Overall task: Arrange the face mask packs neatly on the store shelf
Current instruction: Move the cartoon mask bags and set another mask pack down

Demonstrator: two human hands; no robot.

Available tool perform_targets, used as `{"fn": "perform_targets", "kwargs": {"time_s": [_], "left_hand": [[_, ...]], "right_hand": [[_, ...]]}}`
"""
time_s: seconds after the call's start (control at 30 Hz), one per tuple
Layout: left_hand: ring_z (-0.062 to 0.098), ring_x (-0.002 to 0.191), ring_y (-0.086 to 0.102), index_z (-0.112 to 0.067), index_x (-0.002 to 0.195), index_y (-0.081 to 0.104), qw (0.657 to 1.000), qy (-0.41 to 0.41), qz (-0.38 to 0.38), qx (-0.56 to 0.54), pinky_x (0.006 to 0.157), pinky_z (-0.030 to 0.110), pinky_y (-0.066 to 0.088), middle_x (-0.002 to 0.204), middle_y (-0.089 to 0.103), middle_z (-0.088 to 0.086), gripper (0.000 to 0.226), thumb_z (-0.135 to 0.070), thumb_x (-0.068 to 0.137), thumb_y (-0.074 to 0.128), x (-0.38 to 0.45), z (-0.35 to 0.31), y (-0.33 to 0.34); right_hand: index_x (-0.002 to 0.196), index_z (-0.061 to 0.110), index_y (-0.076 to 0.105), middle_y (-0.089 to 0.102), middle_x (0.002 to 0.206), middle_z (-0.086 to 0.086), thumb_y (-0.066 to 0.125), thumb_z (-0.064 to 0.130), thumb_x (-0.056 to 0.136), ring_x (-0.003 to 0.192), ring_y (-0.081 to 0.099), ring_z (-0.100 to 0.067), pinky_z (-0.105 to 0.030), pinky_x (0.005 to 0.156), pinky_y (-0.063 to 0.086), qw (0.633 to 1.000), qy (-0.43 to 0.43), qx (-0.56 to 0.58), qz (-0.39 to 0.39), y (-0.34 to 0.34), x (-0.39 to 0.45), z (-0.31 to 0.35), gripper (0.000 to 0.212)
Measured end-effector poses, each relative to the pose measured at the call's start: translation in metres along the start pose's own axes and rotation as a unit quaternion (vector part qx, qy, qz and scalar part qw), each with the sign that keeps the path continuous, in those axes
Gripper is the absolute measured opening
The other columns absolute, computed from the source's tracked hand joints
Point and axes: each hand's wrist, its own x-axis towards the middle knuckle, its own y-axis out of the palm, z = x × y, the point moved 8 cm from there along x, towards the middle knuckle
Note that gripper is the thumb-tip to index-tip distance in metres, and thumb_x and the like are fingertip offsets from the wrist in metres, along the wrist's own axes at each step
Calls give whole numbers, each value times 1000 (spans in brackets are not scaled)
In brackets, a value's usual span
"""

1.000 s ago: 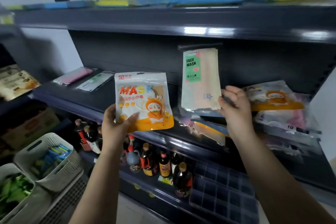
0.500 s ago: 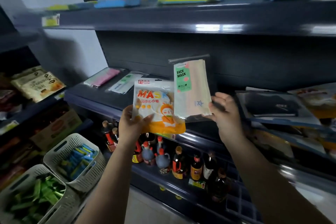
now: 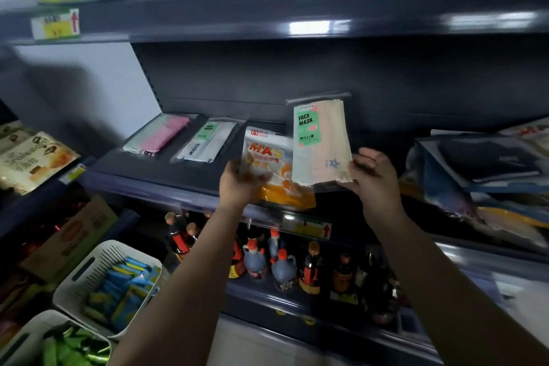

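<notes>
Orange mask pack [image 3: 274,169]: centre of the frame, held low over the front of the middle shelf [image 3: 166,175]; long axis runs up the frame, leaning back, printed "MA…" title toward the top, orange band at the bottom. Its right edge is hidden behind the other pack.
Face mask pack [image 3: 320,142]: just right of centre, upright, long axis vertical, green "FACE MASK" label at its upper left, clear sealed strip on top. It overlaps the orange pack's right side.
Left hand [image 3: 240,184]: arm rising from the lower middle of the frame, fingers closed on the orange pack's lower left corner; blurred, so the exact grip is hard to read.
Right hand [image 3: 374,178]: arm coming from the lower right, palm turned left, fingers curled behind the face mask pack's lower right corner, thumb in front.
Pink pack [image 3: 160,135]: lying flat at centre left on the shelf, long axis running back into it.
White pack [image 3: 208,142]: flat just beside the pink one, lying parallel.
Heap of packs [image 3: 481,169]: untidy, at the right edge.
</notes>
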Motion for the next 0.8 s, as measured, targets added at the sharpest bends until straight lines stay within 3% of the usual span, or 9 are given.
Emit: {"fn": "perform_targets", "kwargs": {"time_s": [0.27, 0.4, 0.5, 0.67, 0.8], "left_hand": [[25, 112, 59, -6, 129, 48, 999, -18, 20, 44, 96, 40, 50, 122, 60, 9, 69, -17, 71, 82, 46, 6, 16], [27, 114, 60, -3, 130, 49, 998, -29, 22, 55, 100, 40, 48, 124, 61, 12, 73, -18, 68, 84, 63, 9, 25], [26, 112, 60, -1, 128, 51, 996, -30, 33, 84, 97, 31, 47, 123, 62, 12, 66, -19, 72, 81, 72, 8, 34], [29, 108, 61, 0, 122, 57, 989, -2, 19, 148, 86, 30, 46, 118, 64, 17, 48, -21, 82, 72, 82, 6, 38], [30, 108, 59, -2, 117, 58, 985, 18, -22, 170, 86, 30, 45, 116, 64, 16, 36, -24, 88, 63, 85, 3, 21]], "right_hand": [[128, 2, 42, 52, 113, -6, 50, -4, 92, 85, 58, -7, -14, 55, 54, 1000, 3, 2, 8, 24, 36, -2, 37], [128, 0, 41, 52, 115, -8, 49, -6, 92, 88, 58, -12, -23, 59, 55, 1000, 19, 9, 9, 31, 54, -7, 38], [129, -1, 41, 52, 116, -9, 50, -6, 92, 95, 57, -18, -27, 65, 52, 999, 31, 10, 10, 34, 65, -11, 39], [128, 0, 42, 53, 113, -7, 49, -6, 92, 96, 57, -19, -28, 66, 52, 999, 35, 1, 17, 40, 75, -20, 37], [127, 2, 43, 53, 112, -5, 50, -5, 92, 92, 59, -15, -26, 64, 56, 999, 38, -10, 26, 52, 77, -28, 37]]}}
